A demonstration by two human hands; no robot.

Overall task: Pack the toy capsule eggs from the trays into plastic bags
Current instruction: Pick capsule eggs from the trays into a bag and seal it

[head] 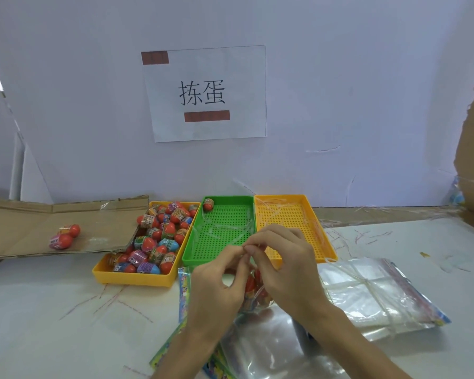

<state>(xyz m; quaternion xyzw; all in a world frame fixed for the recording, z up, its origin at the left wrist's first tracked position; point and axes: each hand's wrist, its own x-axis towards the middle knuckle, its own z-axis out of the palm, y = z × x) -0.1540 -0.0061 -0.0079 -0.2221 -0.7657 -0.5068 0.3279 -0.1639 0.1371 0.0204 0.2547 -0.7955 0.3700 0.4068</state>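
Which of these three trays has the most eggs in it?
The left yellow tray, heaped with eggs; the green tray holds one egg, and the right yellow tray shows only plastic strips.

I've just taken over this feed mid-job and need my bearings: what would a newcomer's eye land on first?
Centre front, the left hand and right hand pinch the top of a clear bag holding red eggs. Behind-left, a yellow tray is heaped with colourful capsule eggs; the green tray beside it holds a single egg in its far left corner. A paper sign hangs on the wall above.
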